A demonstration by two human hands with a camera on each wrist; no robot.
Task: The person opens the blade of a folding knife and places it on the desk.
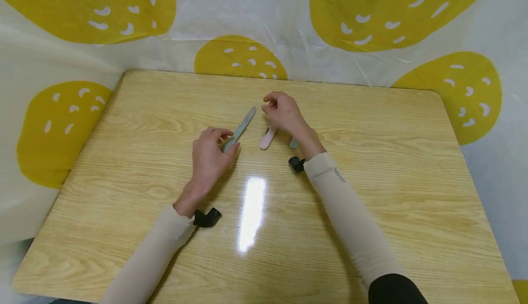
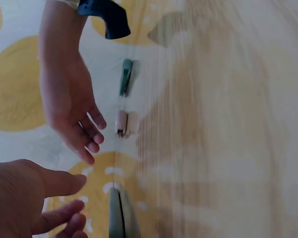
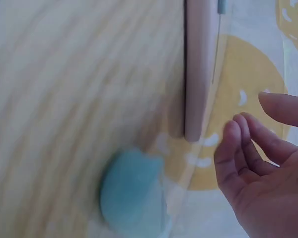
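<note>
From the bench's (image 1: 412, 180) centre, the left hand (image 1: 209, 153) at ten o'clock parts its fingers beside the handle of a green knife (image 1: 244, 125) at eleven; contact is unclear. Best pinch low, clear of the blade. A second green handle (image 1: 294, 144) lies toward two, a pink handle (image 1: 267, 140) at twelve; just past twelve, the right hand's (image 1: 284, 112) loosely curled fingers hold nothing.

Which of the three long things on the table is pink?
In the head view, the middle one, partly hidden by the right hand. The left one and right one look greenish.
</note>
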